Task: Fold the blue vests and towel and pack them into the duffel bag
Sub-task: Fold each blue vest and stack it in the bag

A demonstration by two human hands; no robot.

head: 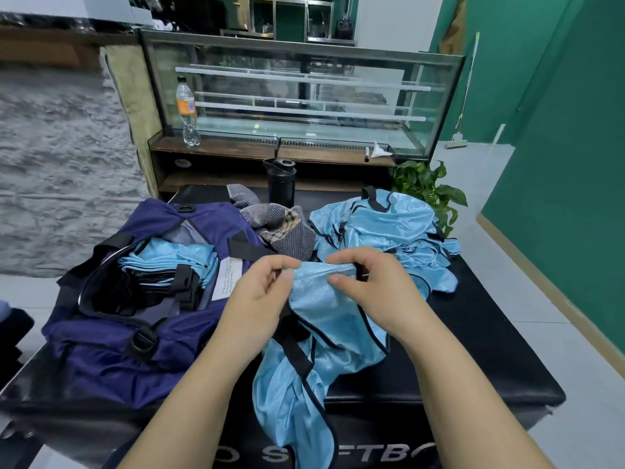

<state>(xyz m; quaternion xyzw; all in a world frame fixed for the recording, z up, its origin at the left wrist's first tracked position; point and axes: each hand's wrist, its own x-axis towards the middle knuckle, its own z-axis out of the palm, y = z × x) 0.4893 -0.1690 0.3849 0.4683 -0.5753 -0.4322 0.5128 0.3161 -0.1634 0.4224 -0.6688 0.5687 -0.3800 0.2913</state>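
Near the front edge of the black padded tabletop (490, 333), both hands hold one light-blue satin vest with black trim (321, 336). The left hand (260, 292) and right hand (375, 286) each pinch its upper edge; that edge runs left to right between the two grips, and the body hangs toward the person. Both hands are equally near. The navy fabric duffel bag (135, 350) lies open at the left edge, with folded light-blue vests (169, 262) inside. A grey striped towel (284, 225) lies crumpled at the rear middle; an unfolded vest pile (389, 231) occupies the rear right corner. Behind stands a glass display case (304, 96).
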